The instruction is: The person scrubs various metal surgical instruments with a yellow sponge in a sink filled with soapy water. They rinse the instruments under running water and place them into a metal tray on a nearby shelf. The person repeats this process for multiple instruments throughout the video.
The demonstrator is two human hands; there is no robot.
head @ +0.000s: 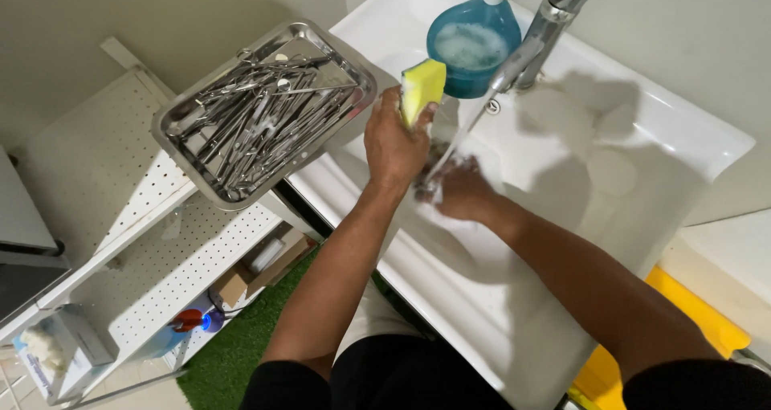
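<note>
Forearms reach from the near edge up and away into a white rectangular sink basin (pixel 642 129), meeting under the running water. The left hand (pixel 393 141) comes in from the near left, wrist nearly straight, back of the hand turned up toward the camera. Its fingers are curled closed around a yellow rectangular sponge (pixel 422 87), which sticks out beyond the knuckles. The sponge's long axis runs roughly near to far, its free end pointing away toward the far wall and slightly right.

The right hand (pixel 462 191) comes in from the near right, its forearm slanting up and left. Its fingers are bent closed around a small dark metal item (pixel 430 181) under the stream; the item is too blurred and hidden to name, or to tell which way it lies. The two hands sit just beside each other, left hand slightly farther.

Water falls from a chrome tap (pixel 534 36) at the far rim. A blue teardrop-shaped soap bottle (pixel 474 44) stands just left of the tap. A steel rectangular tray of metal instruments (pixel 265 109) rests on a white perforated shelf (pixel 136 201) to the left of the basin.
</note>
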